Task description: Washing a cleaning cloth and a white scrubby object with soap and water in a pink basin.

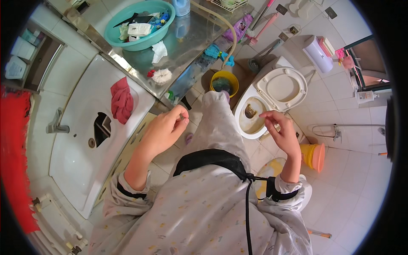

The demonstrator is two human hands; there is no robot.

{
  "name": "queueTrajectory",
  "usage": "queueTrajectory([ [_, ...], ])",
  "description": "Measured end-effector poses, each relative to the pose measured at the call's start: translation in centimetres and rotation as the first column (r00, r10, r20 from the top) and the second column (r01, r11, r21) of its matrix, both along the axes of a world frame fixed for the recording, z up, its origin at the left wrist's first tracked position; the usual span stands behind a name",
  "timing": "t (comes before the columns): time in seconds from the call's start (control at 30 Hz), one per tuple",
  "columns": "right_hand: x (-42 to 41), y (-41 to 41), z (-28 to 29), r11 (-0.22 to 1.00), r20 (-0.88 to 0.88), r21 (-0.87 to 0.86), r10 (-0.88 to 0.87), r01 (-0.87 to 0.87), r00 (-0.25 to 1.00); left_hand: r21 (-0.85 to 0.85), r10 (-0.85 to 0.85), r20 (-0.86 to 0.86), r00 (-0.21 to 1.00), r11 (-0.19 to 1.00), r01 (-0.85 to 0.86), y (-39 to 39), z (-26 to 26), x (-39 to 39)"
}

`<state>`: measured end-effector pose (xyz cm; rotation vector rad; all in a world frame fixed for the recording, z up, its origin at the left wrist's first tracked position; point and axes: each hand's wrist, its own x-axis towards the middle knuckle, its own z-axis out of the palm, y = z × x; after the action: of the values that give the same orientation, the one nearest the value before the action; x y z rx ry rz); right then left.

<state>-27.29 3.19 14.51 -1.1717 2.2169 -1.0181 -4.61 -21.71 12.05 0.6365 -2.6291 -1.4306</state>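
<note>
My left hand (165, 129) hangs in the air beside the washbasin (79, 79), its fingers loosely curled and nothing visible in them. A crumpled red cloth (122, 101) lies on the basin's rim, left of that hand. My right hand (280, 130) is raised in front of the toilet bowl (251, 127), fingers bent, with nothing seen between them and the thumb. The toilet's lid and seat (282, 86) are up, and brown staining shows inside the bowl. A chrome faucet (58, 122) stands behind the basin, which has a dark, jagged-edged hole (102, 129) near its drain.
A teal tub (118, 40) full of packets stands on a metal counter (140, 63), with a white tissue (159, 52) and a fluffy white brush head (162, 76). Beyond my foot is a yellow bucket (234, 78). A yellow-and-orange bucket (315, 156) stands at right.
</note>
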Motion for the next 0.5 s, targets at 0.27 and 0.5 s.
queueTrajectory([
  [0.27,0.8,-1.5,0.1,0.999,-0.006,0.017,0.044,-0.044,0.999,0.02,0.055,0.01,0.998,0.998,-0.056,-0.6,-0.7,2.1],
  [0.5,1.8,-2.1,-0.5,0.993,0.089,0.081,0.078,-0.085,0.993,0.049,0.04,0.054,0.998,0.998,-0.042,-0.4,-0.7,3.3],
])
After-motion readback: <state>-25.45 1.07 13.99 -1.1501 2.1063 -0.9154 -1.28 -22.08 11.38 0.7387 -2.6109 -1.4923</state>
